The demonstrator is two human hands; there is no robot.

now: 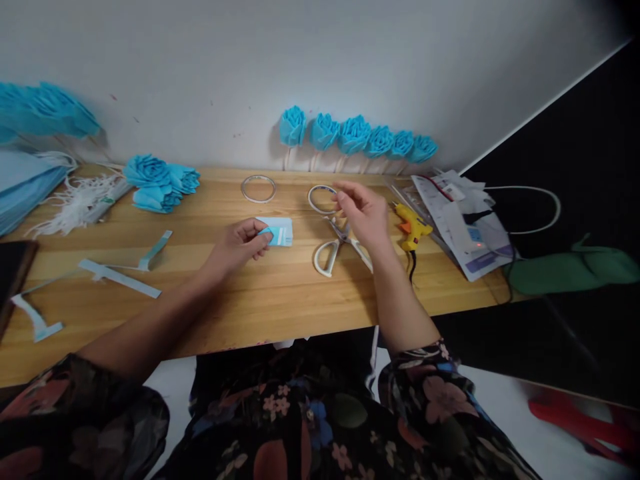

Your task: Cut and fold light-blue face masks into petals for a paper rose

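My left hand point(245, 240) pinches a small stack of light-blue and white rectangular pieces point(283, 231) between thumb and fingers, just above the wooden table. To the right, my right hand point(364, 212) is closed, with thumb and forefinger tips together. Whether anything thin is between those fingertips, I cannot tell. Right behind the fingertips lies a thin pale ring point(312, 201), partly covered by them. A pair of white-handled scissors point(327, 259) rests under and beside my right hand, its blades spread. Another thin ring point(259, 200) lies flat behind my left hand.
Blue fabric-like flowers point(354, 135) on stems lean against the wall. More blue flowers point(150, 175) lie at left near white stringy bundles point(70, 208). Cut strips point(120, 278) are scattered at front left. Right are a yellow glue gun point(414, 227), papers point(467, 247) and a green pouch point(570, 269).
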